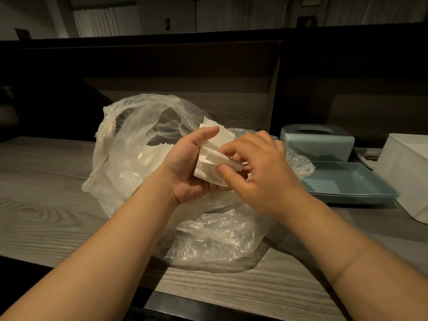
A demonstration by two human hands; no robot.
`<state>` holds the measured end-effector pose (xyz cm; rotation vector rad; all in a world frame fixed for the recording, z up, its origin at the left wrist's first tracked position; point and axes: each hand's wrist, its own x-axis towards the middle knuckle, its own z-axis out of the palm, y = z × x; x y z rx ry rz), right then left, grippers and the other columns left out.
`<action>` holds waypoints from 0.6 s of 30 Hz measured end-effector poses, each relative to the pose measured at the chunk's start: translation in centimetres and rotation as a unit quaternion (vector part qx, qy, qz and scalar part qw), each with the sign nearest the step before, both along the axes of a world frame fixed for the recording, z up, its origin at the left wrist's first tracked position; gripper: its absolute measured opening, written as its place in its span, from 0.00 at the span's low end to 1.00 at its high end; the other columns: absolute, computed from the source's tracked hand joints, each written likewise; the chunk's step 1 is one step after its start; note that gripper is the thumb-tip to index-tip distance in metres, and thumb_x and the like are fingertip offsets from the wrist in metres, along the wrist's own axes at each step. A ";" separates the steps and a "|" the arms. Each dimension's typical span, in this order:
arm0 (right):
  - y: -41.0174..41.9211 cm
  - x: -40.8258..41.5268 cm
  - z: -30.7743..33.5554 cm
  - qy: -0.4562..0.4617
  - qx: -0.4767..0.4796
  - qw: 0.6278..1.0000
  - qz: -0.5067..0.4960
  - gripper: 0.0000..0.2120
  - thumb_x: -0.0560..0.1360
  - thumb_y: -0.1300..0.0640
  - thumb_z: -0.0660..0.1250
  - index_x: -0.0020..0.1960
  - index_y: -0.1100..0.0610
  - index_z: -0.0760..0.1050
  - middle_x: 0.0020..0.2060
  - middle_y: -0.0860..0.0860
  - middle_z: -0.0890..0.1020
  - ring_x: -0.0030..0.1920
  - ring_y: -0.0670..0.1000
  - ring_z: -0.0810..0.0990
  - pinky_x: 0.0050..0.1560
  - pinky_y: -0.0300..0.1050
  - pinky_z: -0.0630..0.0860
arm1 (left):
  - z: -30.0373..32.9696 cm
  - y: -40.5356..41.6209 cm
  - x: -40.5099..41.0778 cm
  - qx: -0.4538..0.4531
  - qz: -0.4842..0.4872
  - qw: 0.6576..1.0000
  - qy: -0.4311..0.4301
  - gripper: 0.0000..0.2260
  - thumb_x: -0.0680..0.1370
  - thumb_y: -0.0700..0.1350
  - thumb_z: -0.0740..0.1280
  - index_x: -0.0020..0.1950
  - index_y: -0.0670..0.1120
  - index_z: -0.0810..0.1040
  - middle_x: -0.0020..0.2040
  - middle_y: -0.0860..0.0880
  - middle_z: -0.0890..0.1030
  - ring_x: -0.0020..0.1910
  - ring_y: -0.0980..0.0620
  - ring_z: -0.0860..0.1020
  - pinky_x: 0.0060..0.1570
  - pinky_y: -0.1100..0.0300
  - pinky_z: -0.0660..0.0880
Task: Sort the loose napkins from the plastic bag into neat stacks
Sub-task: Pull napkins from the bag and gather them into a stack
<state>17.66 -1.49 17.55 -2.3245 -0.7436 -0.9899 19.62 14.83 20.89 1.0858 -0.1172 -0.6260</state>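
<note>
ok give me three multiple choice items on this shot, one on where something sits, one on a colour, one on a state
1. Where is the tray?
A. right of the plastic bag
B. inside the bag
C. left of the bag

2. What colour is the tray?
A. red
B. blue
C. black

3. What is the left hand doing?
A. lying flat on the counter
B. holding napkins
C. gripping the tray

Answers:
1 A, it lies on the counter beside the bag's right edge.
2 B, its surface is pale blue.
3 B, the thumb and fingers wrap the folded bundle while the right hand pinches one napkin.
</note>
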 end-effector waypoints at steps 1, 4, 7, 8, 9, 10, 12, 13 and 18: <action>0.0 0.0 0.0 -0.015 0.004 1.000 -0.005 0.07 0.76 0.48 0.67 0.53 0.45 0.78 0.46 0.35 0.72 0.52 0.42 0.68 0.58 0.47 0.60 | 0.0 0.0 0.0 0.000 0.005 1.000 0.000 0.22 0.79 0.57 0.64 0.53 0.37 0.80 0.46 0.40 0.83 0.42 0.44 0.84 0.43 0.53 0.82; 0.1 -0.1 0.1 -0.038 0.003 0.999 -0.024 0.09 0.74 0.54 0.68 0.54 0.47 0.78 0.46 0.38 0.75 0.51 0.43 0.70 0.58 0.50 0.63 | 0.0 -0.1 -0.1 0.003 0.019 1.000 -0.004 0.21 0.80 0.56 0.63 0.49 0.37 0.81 0.44 0.41 0.83 0.40 0.45 0.83 0.43 0.53 0.82; 0.1 -0.3 0.1 -0.014 0.002 1.000 -0.010 0.09 0.75 0.49 0.68 0.55 0.45 0.78 0.45 0.36 0.75 0.52 0.43 0.72 0.61 0.50 0.63 | 0.0 -0.2 -0.1 -0.011 0.026 1.000 0.011 0.21 0.81 0.55 0.63 0.49 0.37 0.81 0.41 0.43 0.83 0.37 0.46 0.84 0.37 0.54 0.83; 0.1 -0.4 0.1 -0.009 -0.002 1.000 -0.005 0.08 0.76 0.48 0.67 0.55 0.45 0.78 0.44 0.35 0.74 0.51 0.42 0.71 0.61 0.51 0.63 | 0.0 -0.2 -0.1 -0.011 0.026 1.000 0.013 0.21 0.81 0.55 0.63 0.50 0.37 0.81 0.41 0.42 0.83 0.37 0.46 0.84 0.37 0.54 0.83; 0.2 -0.4 0.1 -0.007 -0.008 1.000 -0.002 0.08 0.77 0.46 0.65 0.54 0.46 0.79 0.43 0.35 0.73 0.51 0.42 0.71 0.60 0.51 0.63 | 0.0 -0.2 -0.1 -0.006 0.024 1.000 0.011 0.22 0.81 0.56 0.63 0.51 0.36 0.81 0.42 0.42 0.83 0.38 0.45 0.84 0.37 0.54 0.83; 0.2 -0.3 0.0 -0.005 -0.014 1.000 -0.001 0.09 0.78 0.46 0.64 0.53 0.47 0.79 0.43 0.35 0.73 0.51 0.42 0.70 0.60 0.52 0.63 | 0.0 -0.2 -0.1 0.000 0.023 1.000 0.005 0.22 0.81 0.56 0.63 0.53 0.36 0.81 0.43 0.41 0.83 0.39 0.45 0.84 0.39 0.53 0.83; 0.1 -0.2 0.0 -0.002 -0.022 1.000 -0.003 0.09 0.79 0.48 0.62 0.53 0.47 0.80 0.42 0.34 0.72 0.51 0.42 0.69 0.60 0.52 0.63 | 0.0 -0.2 0.0 0.007 0.021 1.000 -0.001 0.22 0.80 0.56 0.63 0.56 0.37 0.80 0.45 0.40 0.84 0.41 0.44 0.84 0.43 0.52 0.82; 0.1 -0.2 0.0 -0.001 -0.021 1.000 -0.003 0.09 0.79 0.49 0.61 0.54 0.47 0.80 0.43 0.34 0.72 0.51 0.42 0.68 0.60 0.52 0.62 | 0.0 -0.1 0.0 0.008 0.020 1.000 -0.003 0.22 0.81 0.56 0.63 0.56 0.37 0.80 0.46 0.40 0.84 0.42 0.44 0.84 0.44 0.51 0.82; 0.1 -0.3 0.1 0.010 -0.010 1.000 -0.012 0.14 0.76 0.52 0.63 0.61 0.46 0.78 0.47 0.34 0.73 0.53 0.40 0.69 0.62 0.52 0.63 | -0.1 -0.3 0.0 0.013 0.026 1.000 -0.010 0.21 0.81 0.56 0.62 0.53 0.37 0.81 0.44 0.40 0.84 0.40 0.44 0.85 0.41 0.53 0.83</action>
